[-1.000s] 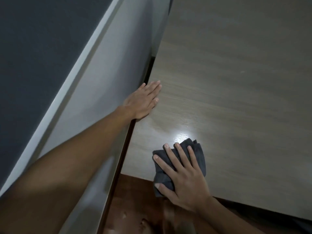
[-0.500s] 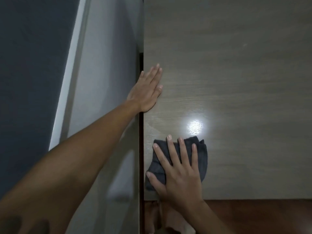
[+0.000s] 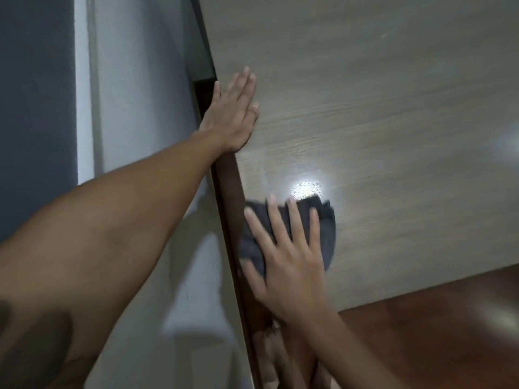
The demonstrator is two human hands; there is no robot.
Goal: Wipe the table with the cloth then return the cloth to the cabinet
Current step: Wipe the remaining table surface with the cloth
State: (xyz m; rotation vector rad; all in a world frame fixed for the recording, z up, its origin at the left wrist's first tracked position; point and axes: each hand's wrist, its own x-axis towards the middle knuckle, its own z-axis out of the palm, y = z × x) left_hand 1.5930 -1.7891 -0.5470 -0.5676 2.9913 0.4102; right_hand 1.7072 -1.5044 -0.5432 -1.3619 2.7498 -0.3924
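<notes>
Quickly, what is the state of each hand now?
Left hand: open, flat on the table edge.
Right hand: open, fingers straight, pressing the dark cloth on the table.

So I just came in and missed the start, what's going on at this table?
A person is wiping the wooden table with a dark grey cloth. The right hand lies flat on the cloth with fingers spread, pressing it down near the table's front left corner. The left hand rests flat on the table's left edge, beside the pale wall. The cloth has not yet gone back to any cabinet.
</notes>
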